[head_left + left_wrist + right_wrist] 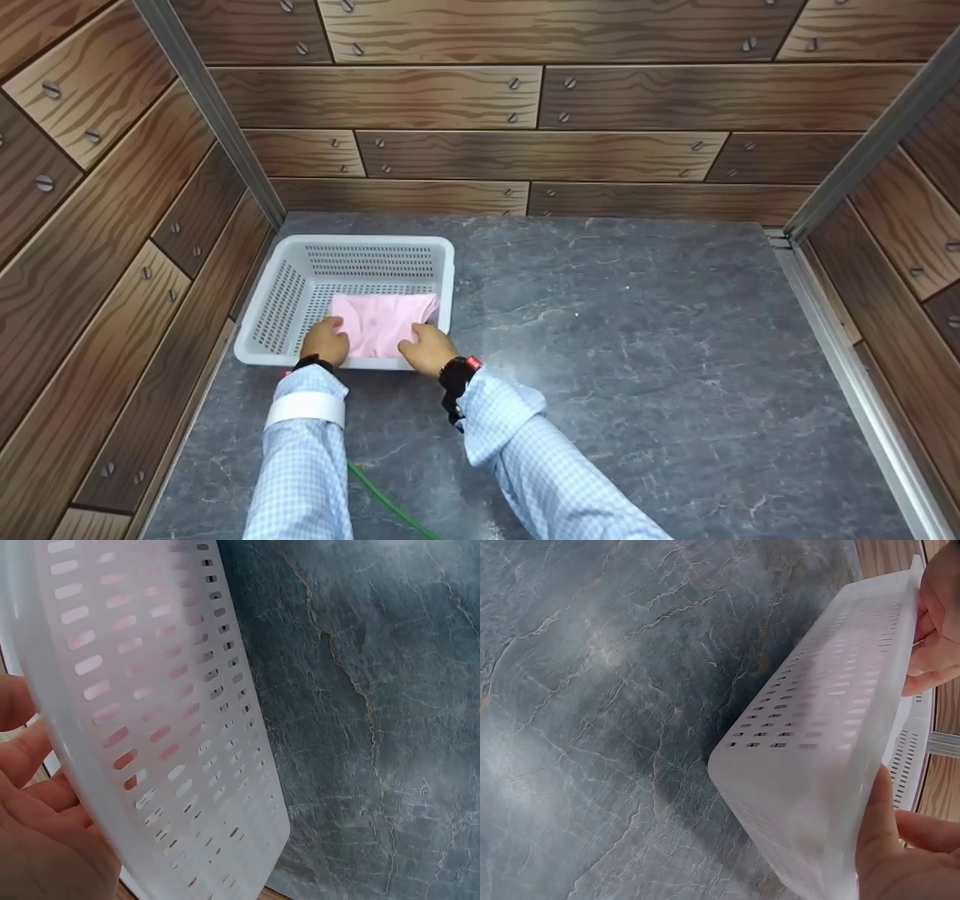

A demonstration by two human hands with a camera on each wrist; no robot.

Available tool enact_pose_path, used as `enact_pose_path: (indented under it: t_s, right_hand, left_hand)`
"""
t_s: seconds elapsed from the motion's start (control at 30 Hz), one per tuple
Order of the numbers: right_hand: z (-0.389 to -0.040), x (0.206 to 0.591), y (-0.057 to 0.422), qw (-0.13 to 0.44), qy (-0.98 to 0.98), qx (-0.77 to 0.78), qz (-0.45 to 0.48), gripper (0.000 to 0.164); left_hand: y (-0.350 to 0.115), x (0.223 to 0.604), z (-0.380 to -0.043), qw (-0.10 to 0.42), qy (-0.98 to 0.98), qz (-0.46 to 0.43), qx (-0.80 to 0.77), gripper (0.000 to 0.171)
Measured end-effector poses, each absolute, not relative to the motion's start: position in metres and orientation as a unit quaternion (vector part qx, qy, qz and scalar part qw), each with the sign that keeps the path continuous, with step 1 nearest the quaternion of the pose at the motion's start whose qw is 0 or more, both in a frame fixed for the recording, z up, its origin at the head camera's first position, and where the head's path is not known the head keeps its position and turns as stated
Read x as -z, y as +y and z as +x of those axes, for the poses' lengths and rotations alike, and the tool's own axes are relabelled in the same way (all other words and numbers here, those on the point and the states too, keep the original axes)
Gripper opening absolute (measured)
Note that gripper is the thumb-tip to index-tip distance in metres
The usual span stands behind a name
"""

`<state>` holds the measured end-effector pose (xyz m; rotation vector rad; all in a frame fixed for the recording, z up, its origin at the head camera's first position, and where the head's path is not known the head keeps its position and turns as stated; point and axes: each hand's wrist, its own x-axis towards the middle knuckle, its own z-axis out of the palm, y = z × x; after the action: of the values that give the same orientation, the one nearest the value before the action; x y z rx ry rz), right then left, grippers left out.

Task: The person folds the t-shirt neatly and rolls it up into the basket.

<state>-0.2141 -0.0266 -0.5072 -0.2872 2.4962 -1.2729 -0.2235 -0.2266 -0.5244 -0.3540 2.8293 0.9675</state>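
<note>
A folded pink cloth [379, 322] lies in the near right part of a white perforated plastic basket [341, 241]. My left hand [325, 343] reaches over the near rim and holds the cloth's left side. At the opposite side, my right hand [430, 350] grips the cloth near its right edge, thumb toward the middle. Most fingertips are hidden inside the basket. In the left wrist view, the left hand [45, 817] shows behind the basket wall, with pink showing through the slots. The right hand [907, 847] bends over the rim in the right wrist view.
The basket stands on a dark grey marbled surface [637, 337], close to the left wood-patterned wall [172, 232]. Another wood-patterned wall [450, 97] rises behind it. A metal rail [847, 375] runs along the right side. A green cable [386, 501] lies between the forearms.
</note>
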Motion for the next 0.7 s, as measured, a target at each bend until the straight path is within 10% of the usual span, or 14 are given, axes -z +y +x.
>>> enact_pose_path:
  t_s: [0.7]
  right_hand:
    - [-0.2145,0.5124,-0.0200,0.181,0.849,0.485,-0.106,0.053]
  left_hand:
    - [-0.2222,0.5241,-0.2219,0.096,0.946,-0.121,-0.285,0.053]
